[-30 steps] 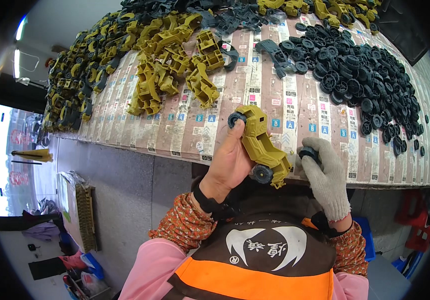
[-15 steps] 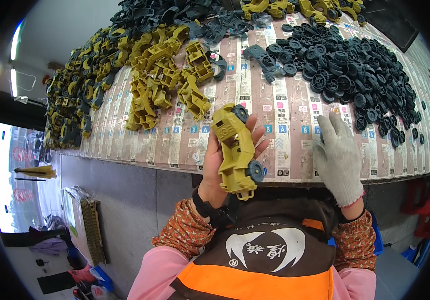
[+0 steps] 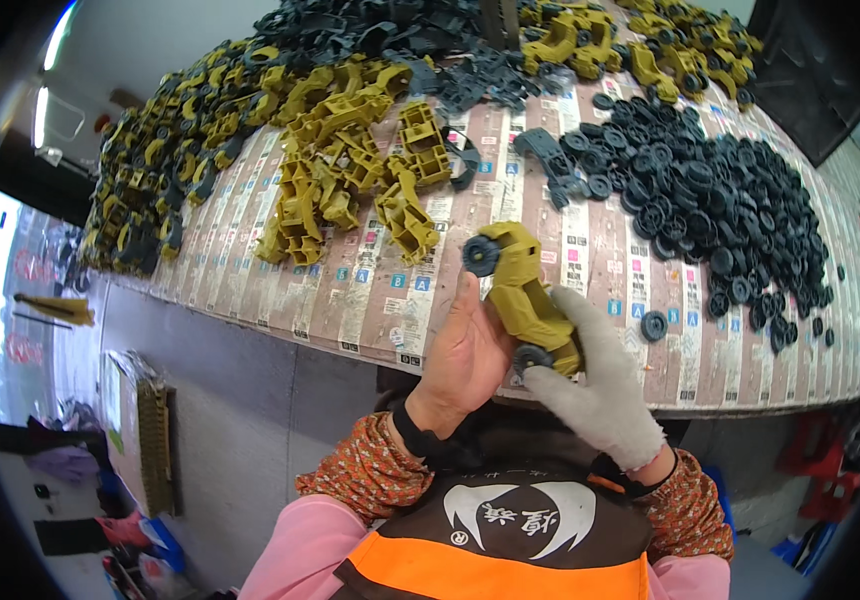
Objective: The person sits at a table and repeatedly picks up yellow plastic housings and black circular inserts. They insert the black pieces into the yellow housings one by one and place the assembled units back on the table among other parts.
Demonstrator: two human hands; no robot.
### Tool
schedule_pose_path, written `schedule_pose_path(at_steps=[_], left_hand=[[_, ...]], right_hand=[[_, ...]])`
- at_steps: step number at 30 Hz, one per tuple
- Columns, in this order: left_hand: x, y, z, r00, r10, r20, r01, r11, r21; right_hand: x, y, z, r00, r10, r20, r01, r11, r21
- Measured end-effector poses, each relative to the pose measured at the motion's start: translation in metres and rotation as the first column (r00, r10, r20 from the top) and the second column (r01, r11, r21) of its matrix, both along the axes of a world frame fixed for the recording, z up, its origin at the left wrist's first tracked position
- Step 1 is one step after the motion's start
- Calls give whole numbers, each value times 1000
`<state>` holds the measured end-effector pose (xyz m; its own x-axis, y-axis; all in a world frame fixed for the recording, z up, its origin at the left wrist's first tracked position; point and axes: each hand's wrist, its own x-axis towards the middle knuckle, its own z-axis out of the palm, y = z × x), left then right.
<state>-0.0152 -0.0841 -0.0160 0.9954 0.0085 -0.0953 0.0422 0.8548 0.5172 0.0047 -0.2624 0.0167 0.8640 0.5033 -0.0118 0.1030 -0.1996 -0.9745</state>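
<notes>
A yellow toy car body [image 3: 530, 300] is held tilted over the table's near edge. One dark wheel [image 3: 480, 256] sits at its far end and another dark wheel [image 3: 532, 358] at its near end, both on the left side. My bare left hand [image 3: 465, 350] is closed around the body's left side from below. On the other side, my right hand [image 3: 600, 385], in a white knitted glove, grips the near end, its thumb by the near wheel. Whether wheels are fitted on the right side is hidden. A loose wheel [image 3: 654, 325] lies on the table beside the glove.
Dark wheels [image 3: 690, 190] are heaped at the right on the patterned tabletop [image 3: 470, 215]. Yellow car bodies [image 3: 350, 150] lie left of centre. Yellow cars with wheels [image 3: 160, 160] pile up far left. Dark plastic parts [image 3: 370, 30] cover the back.
My right hand has left the tabletop and come over to the car body, gripping its near end. The body has been turned, so its wheels now face left. A loose wheel shows near where the glove was.
</notes>
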Motion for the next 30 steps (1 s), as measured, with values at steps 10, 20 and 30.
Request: schedule_pose_path(at_steps=[10, 20, 30], left_hand=[[-17, 50, -31, 997, 69, -41, -68, 997, 24], [-34, 90, -13, 988, 129, -86, -112, 977, 183], [-46, 140, -12, 938, 346, -5, -297, 813, 501]], right_hand=[[74, -23, 23, 820, 96, -564, 82, 956, 282], [289, 21, 95, 979, -103, -176, 153, 941, 301], [319, 66, 96, 960, -139, 244, 114, 987, 114]])
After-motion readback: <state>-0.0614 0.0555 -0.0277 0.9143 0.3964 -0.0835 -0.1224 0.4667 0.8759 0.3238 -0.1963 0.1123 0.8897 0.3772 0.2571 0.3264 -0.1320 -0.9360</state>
